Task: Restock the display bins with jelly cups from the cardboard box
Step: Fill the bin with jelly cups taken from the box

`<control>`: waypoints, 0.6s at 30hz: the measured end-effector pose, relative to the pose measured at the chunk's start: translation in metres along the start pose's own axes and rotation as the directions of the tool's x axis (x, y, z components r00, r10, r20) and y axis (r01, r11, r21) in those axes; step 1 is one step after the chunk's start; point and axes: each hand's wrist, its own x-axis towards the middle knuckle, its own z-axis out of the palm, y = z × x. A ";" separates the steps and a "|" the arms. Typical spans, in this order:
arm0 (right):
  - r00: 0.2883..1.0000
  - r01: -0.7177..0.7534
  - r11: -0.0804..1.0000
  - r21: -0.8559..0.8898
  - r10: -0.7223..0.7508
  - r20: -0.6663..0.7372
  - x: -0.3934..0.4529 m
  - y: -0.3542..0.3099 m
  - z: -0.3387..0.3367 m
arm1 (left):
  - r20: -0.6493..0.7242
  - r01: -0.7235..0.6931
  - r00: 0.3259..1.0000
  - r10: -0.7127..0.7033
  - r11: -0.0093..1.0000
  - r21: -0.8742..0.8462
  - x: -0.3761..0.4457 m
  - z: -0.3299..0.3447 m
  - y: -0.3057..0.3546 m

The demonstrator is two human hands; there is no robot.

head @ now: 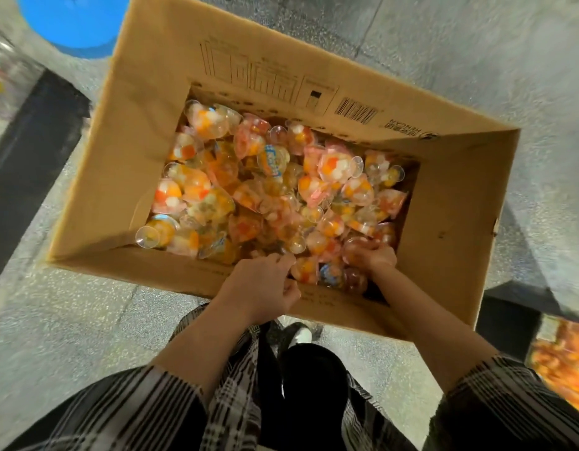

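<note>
- Down in the cardboard box (125, 177), the right hand (371, 255) has its fingers curled round a jelly cup among the jelly cups (271, 187) heaped at the near right corner.
- The left hand (265, 284) sits at the box's near wall with fingers curled; whether it pinches the cardboard edge or a cup is not clear.
- Fingertips of both hands are hidden among the cups or behind the wall, and the picture is soft with motion blur.
- The cups fill the bottom of the box in a loose pile, orange, red and white under clear plastic.
- A blue tub (70, 24) stands on the floor beyond the box at upper left.
- A display bin (561, 362) of orange goods is cut off at the right edge.
- Plaid sleeves (509, 402) cover both forearms near the bottom.
</note>
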 end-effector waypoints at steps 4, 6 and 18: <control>0.965 -0.180 0.786 0.591 0.024 0.262 -0.021 0.015 -0.022 | -0.031 0.002 0.999 -0.004 0.998 -0.065 -0.001 0.001 -0.002; 0.891 -0.310 0.644 0.700 -0.059 0.450 -0.041 0.017 -0.030 | -0.015 0.006 1.000 -0.008 0.995 -0.103 -0.003 0.001 -0.002; 0.403 -0.308 0.800 0.516 -0.382 0.832 -0.094 -0.006 0.009 | -0.061 0.072 0.994 -0.093 0.956 -0.286 -0.012 -0.004 -0.001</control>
